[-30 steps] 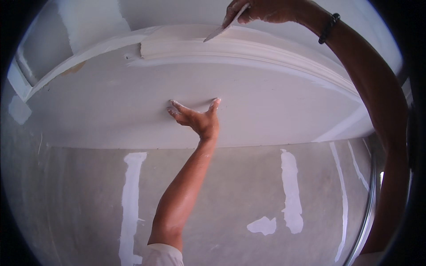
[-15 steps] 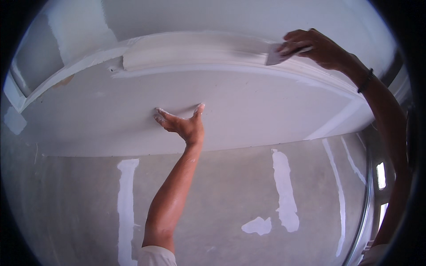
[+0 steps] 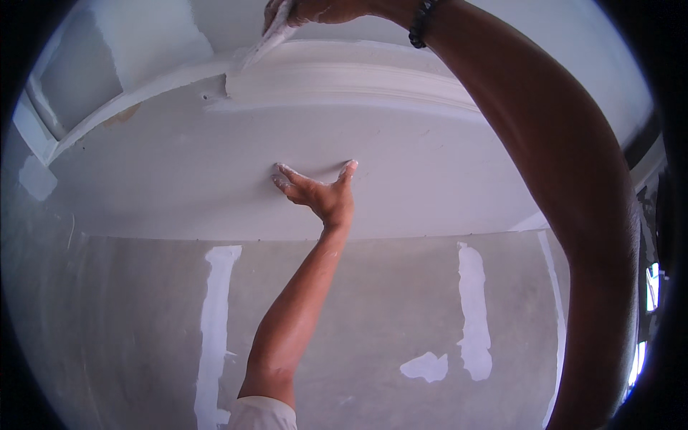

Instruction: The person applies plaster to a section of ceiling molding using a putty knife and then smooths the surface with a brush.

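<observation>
Holding a flat scraper [image 3: 264,44], the right hand [image 3: 315,10] curls tight around it. The scraper sticks out to the hand's left, by the white trim's [image 3: 337,80] left end. The left hand [image 3: 324,196], empty, spreads its fingers on the gray board [image 3: 172,172].

The far moulding [image 3: 344,79] looked smooth and matt, the pale panel [image 3: 430,172] beside it dull and even. Chalky white strips [image 3: 213,322] overlaid the mottled, matt grey surface [image 3: 358,308] nearer. The scraper [image 3: 272,37] and left hand [image 3: 322,197] were smeared (patchily, roughly) with white paste. The left sleeve [image 3: 264,414] was matt cloth; the beaded bracelet [image 3: 421,23] shone faintly.
</observation>
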`<move>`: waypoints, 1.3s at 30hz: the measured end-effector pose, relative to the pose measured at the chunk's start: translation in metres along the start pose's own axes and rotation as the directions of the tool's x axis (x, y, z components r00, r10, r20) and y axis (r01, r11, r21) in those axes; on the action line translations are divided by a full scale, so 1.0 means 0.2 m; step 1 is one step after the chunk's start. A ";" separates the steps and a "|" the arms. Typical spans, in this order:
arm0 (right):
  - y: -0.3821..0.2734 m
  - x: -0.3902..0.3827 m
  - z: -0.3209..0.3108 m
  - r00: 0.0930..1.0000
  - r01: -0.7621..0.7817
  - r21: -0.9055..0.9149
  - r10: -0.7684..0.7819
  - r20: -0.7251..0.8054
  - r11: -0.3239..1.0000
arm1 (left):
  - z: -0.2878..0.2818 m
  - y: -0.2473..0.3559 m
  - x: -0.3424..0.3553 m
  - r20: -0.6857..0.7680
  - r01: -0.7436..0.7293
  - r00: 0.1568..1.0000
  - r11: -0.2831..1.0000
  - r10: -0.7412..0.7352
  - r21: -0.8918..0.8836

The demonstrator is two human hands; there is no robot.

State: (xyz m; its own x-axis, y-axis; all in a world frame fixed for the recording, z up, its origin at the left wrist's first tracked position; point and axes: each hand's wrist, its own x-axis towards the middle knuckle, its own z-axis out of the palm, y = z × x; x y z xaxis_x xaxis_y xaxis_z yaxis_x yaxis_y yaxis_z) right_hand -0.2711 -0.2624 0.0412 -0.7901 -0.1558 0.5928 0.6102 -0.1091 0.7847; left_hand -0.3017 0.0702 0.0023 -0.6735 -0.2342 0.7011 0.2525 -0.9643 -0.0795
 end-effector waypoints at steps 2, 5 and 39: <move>-0.03 -0.07 0.01 1.000 -0.014 -0.064 0.013 -0.009 0.998 | -0.02 -0.01 0.02 -0.024 -0.016 1.000 0.999 0.017 0.048; 0.08 -0.13 -0.08 0.963 -0.147 -0.074 0.159 0.218 0.986 | 0.00 0.01 0.00 -0.015 -0.010 1.000 1.000 0.010 0.030; 0.04 -0.88 0.24 0.954 -0.297 -0.378 0.257 -0.153 0.877 | -0.02 -0.01 0.02 0.031 -0.043 0.999 0.996 0.040 0.077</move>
State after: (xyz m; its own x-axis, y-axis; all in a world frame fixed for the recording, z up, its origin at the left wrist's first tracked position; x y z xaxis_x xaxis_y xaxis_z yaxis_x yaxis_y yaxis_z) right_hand -0.1302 -0.1892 -0.0480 -0.5885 -0.3269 0.7395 0.7913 -0.4206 0.4438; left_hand -0.3077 0.0709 0.0021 -0.6410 -0.2689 0.7189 0.3334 -0.9412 -0.0548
